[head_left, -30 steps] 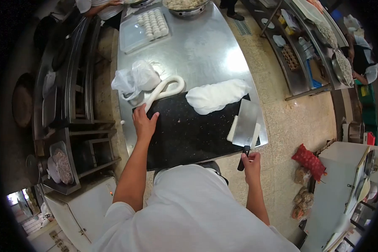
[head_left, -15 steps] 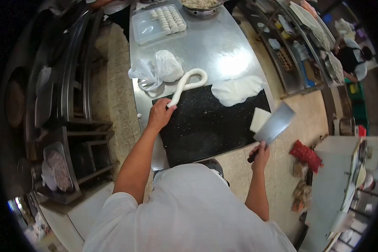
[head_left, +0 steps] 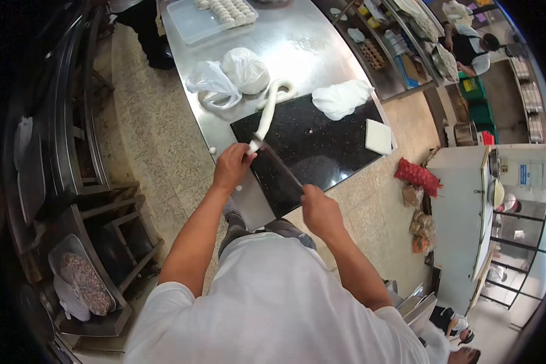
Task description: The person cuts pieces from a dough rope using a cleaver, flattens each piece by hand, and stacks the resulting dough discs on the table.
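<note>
Left hand [head_left: 232,167] pinches near end of long white dough rope [head_left: 266,115]: soft, stretchy, likely sticky. Right hand [head_left: 319,209] grips dark-handled steel cleaver [head_left: 280,165], blade just beside pinch.

My left hand [head_left: 232,167] is curled, fingers pinched at the tips, forearm bare and stretched forward. My right hand [head_left: 320,209] is closed in a fist, knuckles up, elbow bent close by my side.
</note>
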